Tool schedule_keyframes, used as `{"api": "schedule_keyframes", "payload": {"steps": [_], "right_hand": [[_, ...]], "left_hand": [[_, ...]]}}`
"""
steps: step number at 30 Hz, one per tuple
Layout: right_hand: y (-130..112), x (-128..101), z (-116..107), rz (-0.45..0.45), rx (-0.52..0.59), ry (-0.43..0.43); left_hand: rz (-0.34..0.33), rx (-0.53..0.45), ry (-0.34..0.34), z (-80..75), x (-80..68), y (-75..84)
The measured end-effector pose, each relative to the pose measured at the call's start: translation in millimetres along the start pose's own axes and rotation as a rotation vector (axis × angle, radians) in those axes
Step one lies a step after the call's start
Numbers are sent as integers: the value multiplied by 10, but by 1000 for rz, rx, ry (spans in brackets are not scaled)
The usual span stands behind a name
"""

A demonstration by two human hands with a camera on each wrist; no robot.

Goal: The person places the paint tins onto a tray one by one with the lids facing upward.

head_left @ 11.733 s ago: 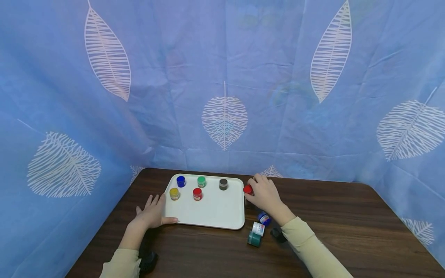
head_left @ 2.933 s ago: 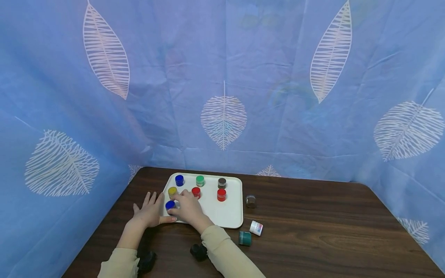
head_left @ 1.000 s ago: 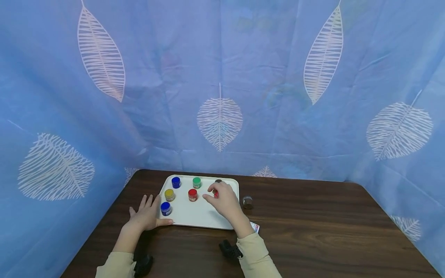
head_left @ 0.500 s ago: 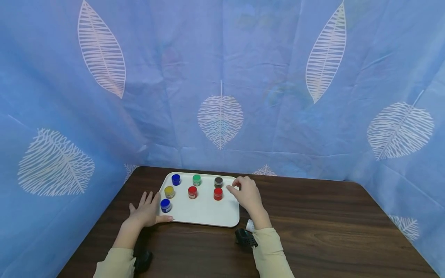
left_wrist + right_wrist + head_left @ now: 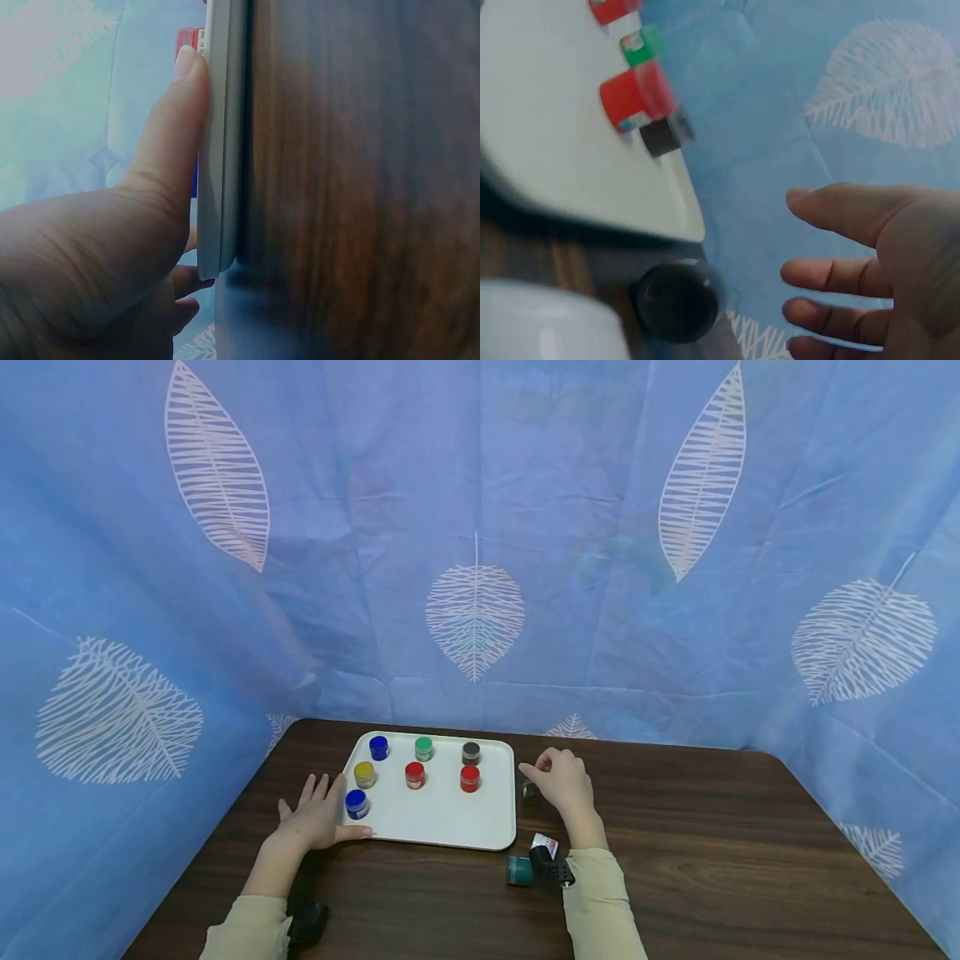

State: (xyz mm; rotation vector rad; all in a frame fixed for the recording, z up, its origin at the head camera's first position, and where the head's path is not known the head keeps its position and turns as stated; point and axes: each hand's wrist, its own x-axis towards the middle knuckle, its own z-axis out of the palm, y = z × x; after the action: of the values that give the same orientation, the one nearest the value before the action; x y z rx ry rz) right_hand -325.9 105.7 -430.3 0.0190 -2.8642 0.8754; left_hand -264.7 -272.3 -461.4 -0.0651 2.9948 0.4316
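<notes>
Head view first: the left hand (image 5: 318, 814) lies flat on the table (image 5: 712, 860), fingers straight, thumb pressed along the near left edge of the white tray (image 5: 450, 822), apparently to keep it from sliding. Seven small paint jars stand upright on the tray in loose rows, among them a blue jar (image 5: 357, 803) just beside that hand. The right hand (image 5: 564, 781) hovers off the tray's right edge, fingers loosely spread and holding nothing, over a dark-lidded jar (image 5: 529, 791) standing on the table. Nearer the person, a white-lidded jar (image 5: 544, 843) and a teal jar (image 5: 517, 870) lie tipped over by the right sleeve.

Left wrist view: the thumb (image 5: 180, 135) runs straight along the tray's rim (image 5: 221, 150), touching it.

Right wrist view: blurred, but the fingers (image 5: 840, 214) are open and empty, with the dark-lidded jar (image 5: 676, 300) close beneath them, beside the tray (image 5: 562, 165).
</notes>
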Motion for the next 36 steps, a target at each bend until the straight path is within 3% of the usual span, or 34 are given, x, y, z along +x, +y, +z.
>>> {"api": "schedule_keyframes", "payload": {"steps": [8,14,28,36], "right_hand": [[77,10,76,116,-111,-104],[99,12,125,168,-124,-160],[146,34,152,137,-64,-181],[138,51,149,83,-16,-133]], "left_hand": [[2,-1,-1,-21,-23,17],[-8,-5,-17,-10,-15,5],[-2,-15,-17,-9,-6,1],[-6,-9,-10,13,13,-6]]}}
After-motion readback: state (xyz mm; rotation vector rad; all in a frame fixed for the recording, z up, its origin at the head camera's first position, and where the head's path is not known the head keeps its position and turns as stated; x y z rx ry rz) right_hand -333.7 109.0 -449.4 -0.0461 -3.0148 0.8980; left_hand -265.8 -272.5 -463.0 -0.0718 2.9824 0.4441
